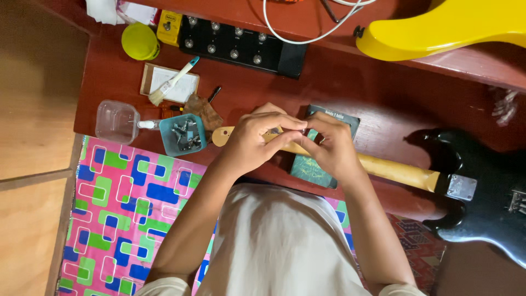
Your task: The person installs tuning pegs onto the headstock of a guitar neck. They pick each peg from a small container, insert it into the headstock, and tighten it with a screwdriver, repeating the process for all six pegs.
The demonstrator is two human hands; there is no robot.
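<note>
A black electric guitar body [482,192] lies at the right, its pale wooden neck [397,171] running left across the red-brown table [361,87] to the headstock [221,135]. My left hand [253,141] and my right hand [327,147] meet over the headstock end of the neck, fingertips pinched together on something small that I cannot make out. The hands hide most of the headstock. A dark green booklet [307,167] lies under the neck.
A teal tub of metal tuner parts [183,135], a clear plastic box [116,121], a brush on a notepad [171,83], a yellow lid [139,41], a black pedalboard [241,45] and a yellow guitar body [438,27] sit around. A colourful patterned mat [126,208] covers the floor.
</note>
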